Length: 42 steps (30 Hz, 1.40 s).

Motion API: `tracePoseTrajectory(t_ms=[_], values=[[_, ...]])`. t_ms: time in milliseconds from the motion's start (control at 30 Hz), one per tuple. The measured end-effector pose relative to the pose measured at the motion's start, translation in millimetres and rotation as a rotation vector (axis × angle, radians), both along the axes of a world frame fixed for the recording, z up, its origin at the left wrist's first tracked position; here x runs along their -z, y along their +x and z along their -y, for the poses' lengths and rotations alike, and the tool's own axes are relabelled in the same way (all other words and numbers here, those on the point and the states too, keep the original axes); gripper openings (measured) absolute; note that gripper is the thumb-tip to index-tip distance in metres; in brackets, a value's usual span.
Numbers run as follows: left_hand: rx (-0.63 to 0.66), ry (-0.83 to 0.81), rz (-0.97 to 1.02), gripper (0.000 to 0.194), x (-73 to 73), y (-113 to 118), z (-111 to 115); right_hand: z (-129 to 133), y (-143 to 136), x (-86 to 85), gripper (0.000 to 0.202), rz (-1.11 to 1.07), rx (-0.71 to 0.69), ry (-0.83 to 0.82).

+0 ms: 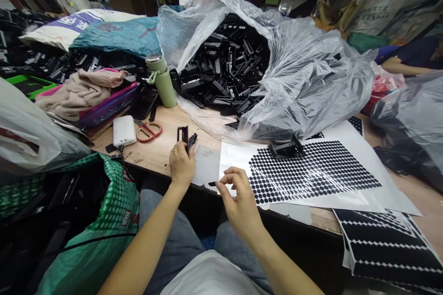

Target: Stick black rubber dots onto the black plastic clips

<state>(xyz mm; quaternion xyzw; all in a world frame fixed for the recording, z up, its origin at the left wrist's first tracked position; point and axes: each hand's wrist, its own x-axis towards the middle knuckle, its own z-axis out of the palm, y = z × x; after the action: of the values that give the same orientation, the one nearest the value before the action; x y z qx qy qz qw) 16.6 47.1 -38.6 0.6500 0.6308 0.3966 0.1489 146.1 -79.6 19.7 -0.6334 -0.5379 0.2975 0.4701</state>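
Observation:
My left hand (181, 166) is closed around black plastic parts (183, 134), which stick up above the fingers at the table's front edge. To its right, my right hand (240, 193) pinches a small flat black piece (212, 184) between thumb and index finger; it looks like a round sticker seen at a slant. Beside that hand lies a white sheet (232, 154) carrying rows of round black stickers (311, 170). A black plastic part (286, 148) rests on the sheet's upper edge. Beyond both hands, a big clear plastic bag (297, 83) gapes over many similar black parts (228, 64).
Red-handled scissors (149, 132), a white power bank (124, 130) and a green flask (162, 80) stand left of my hands. A green bag (114, 193) of black parts hangs at the lower left. Stacked black sheets (387, 244) jut out at the lower right. Other people sit farther back.

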Motion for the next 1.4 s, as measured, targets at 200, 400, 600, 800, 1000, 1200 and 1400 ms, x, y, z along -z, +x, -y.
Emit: tracePoseTrajectory(t_ms=[200,400,600,800,1000,1200,1400], values=[[-0.008,-0.164,0.234,0.025,9.3,-10,-20,-6,16,5.4,0.014,-0.085,0.019,-0.037],[0.239,-0.663,1.247,0.026,-31.2,-20,-15,-20,33,8.0,0.020,-0.314,0.012,-0.134],[0.349,-0.920,1.099,0.028,-54.4,-5,12,-35,38,-4.6,0.019,-0.454,-0.024,-0.132],[0.485,-1.082,0.994,0.027,-56.8,-2,25,-42,47,-1.1,0.021,-0.555,0.091,-0.147],[0.581,-1.108,0.945,0.027,-55.6,-3,26,-37,46,3.1,0.023,-0.670,0.079,-0.192],[0.579,-1.095,0.923,0.030,-54.1,-3,29,-31,44,9.3,0.021,-0.686,0.099,-0.191],[0.625,-1.108,0.903,0.030,-53.0,-3,30,-28,41,15.9,0.022,-0.655,0.114,-0.161]])
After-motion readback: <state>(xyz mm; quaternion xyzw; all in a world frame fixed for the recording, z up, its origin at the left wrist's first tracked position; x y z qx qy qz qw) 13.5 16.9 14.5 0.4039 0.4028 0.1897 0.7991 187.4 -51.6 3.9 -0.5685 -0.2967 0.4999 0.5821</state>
